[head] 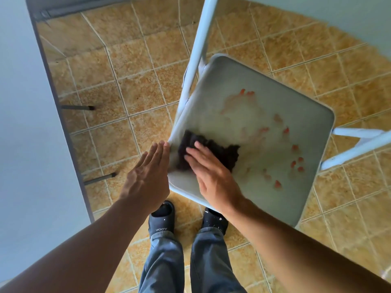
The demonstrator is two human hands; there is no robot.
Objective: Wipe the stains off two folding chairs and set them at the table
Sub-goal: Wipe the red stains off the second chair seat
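A white folding chair stands in front of me, its grey seat (300, 115) spotted with red stains (296, 159) and pale smears. A dark cloth (213, 151) lies on the seat's near left corner. My right hand (209, 172) presses flat on the cloth with the fingers spread. My left hand (148, 174) is open and flat, fingertips touching the seat's left corner edge. The chair's white frame tube (201, 39) rises at the upper middle. Only one chair is in view.
A white table (23, 123) with a dark edge fills the left side; two of its dark legs (99, 178) show beneath. Tan floor tiles (131, 81) surround the chair. My feet in black slides (163, 218) stand just below the seat.
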